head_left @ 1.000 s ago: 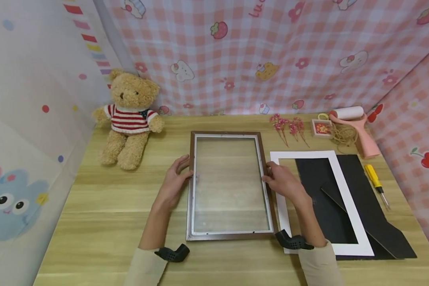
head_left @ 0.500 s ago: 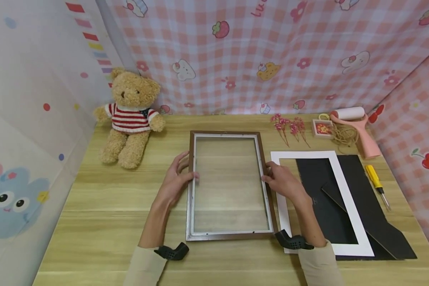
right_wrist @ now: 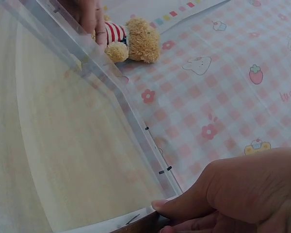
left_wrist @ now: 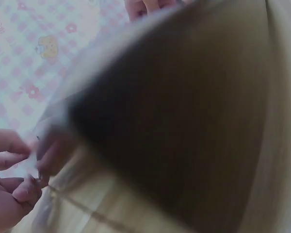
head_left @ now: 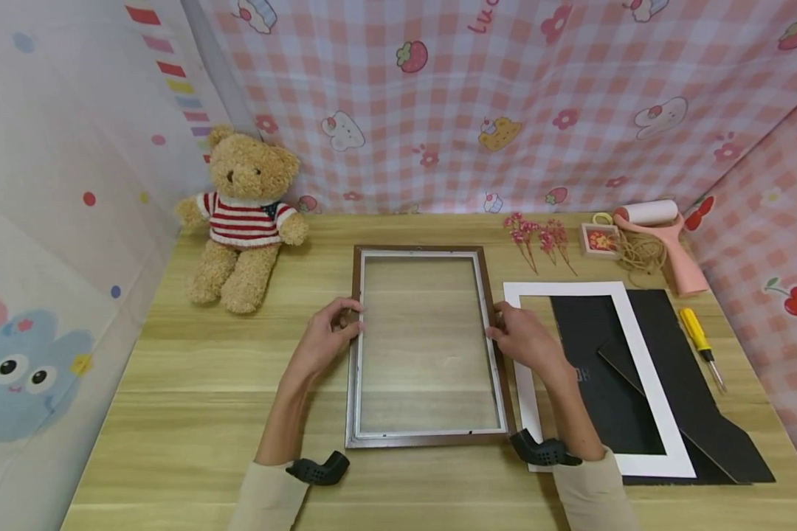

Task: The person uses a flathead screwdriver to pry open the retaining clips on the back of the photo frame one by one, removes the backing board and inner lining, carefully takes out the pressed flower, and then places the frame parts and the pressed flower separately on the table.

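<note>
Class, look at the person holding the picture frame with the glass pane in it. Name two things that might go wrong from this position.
1. The left hand and right hand pinch the picture frame at its long edges beside the glass pane; fingertips there may smudge it or meet a sharp edge.
2. The frame's right side lies close to the white mat; sliding it that way would likely push the mat and the black backing board beneath it.

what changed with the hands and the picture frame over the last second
The left hand curled its fingers in from lying flat and now pinches the left edge of the picture frame. The right hand kept its grip on the right edge. The frame, teddy bear and white mat stayed put.
</note>
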Action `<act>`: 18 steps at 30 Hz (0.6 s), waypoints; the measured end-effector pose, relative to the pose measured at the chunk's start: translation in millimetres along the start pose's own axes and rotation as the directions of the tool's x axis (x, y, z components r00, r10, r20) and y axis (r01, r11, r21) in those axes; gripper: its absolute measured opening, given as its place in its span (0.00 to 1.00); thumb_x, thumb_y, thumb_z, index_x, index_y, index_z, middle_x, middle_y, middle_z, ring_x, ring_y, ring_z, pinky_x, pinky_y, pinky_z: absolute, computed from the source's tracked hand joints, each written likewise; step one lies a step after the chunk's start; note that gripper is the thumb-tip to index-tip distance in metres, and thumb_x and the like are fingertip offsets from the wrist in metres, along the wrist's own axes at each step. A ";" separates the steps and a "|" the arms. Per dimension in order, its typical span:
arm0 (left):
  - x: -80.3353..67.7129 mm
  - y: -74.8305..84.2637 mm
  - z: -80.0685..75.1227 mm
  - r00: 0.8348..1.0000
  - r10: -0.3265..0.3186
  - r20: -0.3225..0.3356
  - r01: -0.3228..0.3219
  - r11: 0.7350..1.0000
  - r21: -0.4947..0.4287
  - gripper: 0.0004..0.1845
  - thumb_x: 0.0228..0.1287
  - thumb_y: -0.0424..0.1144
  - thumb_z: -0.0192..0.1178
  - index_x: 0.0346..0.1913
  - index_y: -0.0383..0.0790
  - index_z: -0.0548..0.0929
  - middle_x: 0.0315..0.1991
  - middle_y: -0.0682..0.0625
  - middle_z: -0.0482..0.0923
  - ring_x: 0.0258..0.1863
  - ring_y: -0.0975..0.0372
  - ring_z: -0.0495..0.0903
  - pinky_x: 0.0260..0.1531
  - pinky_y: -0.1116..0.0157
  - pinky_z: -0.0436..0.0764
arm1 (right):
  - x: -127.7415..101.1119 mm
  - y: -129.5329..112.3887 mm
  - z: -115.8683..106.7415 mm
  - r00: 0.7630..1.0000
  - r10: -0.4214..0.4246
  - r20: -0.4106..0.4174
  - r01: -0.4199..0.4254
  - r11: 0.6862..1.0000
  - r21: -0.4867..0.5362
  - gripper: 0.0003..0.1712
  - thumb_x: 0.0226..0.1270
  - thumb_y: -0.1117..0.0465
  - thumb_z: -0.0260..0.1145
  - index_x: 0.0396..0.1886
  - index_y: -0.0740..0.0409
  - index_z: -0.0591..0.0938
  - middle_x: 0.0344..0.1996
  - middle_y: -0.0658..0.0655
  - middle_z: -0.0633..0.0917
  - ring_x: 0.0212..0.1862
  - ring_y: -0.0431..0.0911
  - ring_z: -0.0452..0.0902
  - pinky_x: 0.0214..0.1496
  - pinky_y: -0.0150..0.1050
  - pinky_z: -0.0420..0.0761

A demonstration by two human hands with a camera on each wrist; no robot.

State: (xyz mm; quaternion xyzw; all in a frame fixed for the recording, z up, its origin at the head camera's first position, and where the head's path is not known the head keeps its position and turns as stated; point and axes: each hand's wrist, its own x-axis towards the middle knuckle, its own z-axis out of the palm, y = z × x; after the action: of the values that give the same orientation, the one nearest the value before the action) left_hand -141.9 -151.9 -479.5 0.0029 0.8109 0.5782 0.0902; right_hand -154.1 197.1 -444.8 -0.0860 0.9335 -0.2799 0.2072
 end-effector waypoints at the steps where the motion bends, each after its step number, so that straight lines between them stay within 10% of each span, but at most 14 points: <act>1: -0.5 0.5 -0.2 1.000 0.003 0.003 -0.003 1.000 0.008 0.14 0.78 0.28 0.62 0.61 0.30 0.84 0.49 0.38 0.84 0.40 0.61 0.74 0.40 0.70 0.75 | 0.0 -0.4 0.3 1.000 0.002 -0.002 -0.002 1.000 -0.005 0.30 0.84 0.65 0.64 0.74 0.82 0.69 0.52 0.75 0.88 0.51 0.62 0.87 0.50 0.54 0.88; 5: -1.6 3.3 2.0 1.000 0.000 -0.002 0.000 1.000 0.014 0.14 0.85 0.33 0.56 0.62 0.30 0.85 0.61 0.35 0.85 0.49 0.59 0.79 0.49 0.70 0.78 | -0.3 -2.5 0.7 1.000 0.013 -0.010 -0.013 1.000 -0.018 0.30 0.83 0.65 0.64 0.74 0.82 0.69 0.51 0.75 0.87 0.49 0.61 0.87 0.48 0.53 0.88; 13: -5.7 -0.8 11.6 0.999 -0.002 -0.053 0.001 1.000 -0.014 0.12 0.83 0.35 0.58 0.61 0.33 0.83 0.38 0.51 0.77 0.37 0.61 0.72 0.38 0.67 0.74 | 2.5 -4.2 3.7 1.000 0.025 -0.014 -0.025 0.999 -0.030 0.30 0.84 0.66 0.63 0.73 0.84 0.68 0.51 0.76 0.85 0.43 0.56 0.80 0.43 0.49 0.84; 18: -8.8 -2.4 19.1 0.995 0.009 -0.095 -0.012 0.999 -0.034 0.12 0.83 0.31 0.58 0.61 0.31 0.82 0.49 0.38 0.81 0.37 0.61 0.71 0.37 0.69 0.72 | 2.7 -4.0 4.0 0.999 0.027 -0.017 -0.028 0.999 -0.024 0.30 0.84 0.66 0.63 0.74 0.84 0.68 0.52 0.77 0.85 0.44 0.57 0.82 0.45 0.50 0.85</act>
State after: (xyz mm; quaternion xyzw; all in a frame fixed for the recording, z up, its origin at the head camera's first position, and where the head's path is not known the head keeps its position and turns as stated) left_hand -130.1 -135.7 -486.5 -0.0219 0.8040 0.5922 0.0485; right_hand -154.6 191.1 -446.5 -0.0734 0.9396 -0.2664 0.2022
